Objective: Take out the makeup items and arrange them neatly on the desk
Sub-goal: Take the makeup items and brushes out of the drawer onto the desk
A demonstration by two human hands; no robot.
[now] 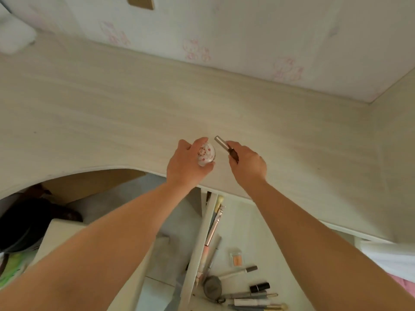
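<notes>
Compact (206, 156) in left hand (187, 163); right hand (247, 163) holds tube (222, 143).

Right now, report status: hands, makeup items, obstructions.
Left hand grips round patterned compact at desk edge. Right hand holds silver-capped tube just above desk. More makeup in open drawer. Nothing in the way.

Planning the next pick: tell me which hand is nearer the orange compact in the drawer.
Right. The right hand holds a tube over the desk, straight beyond the compact. The left hand, gripping a jar, is farther left.
</notes>
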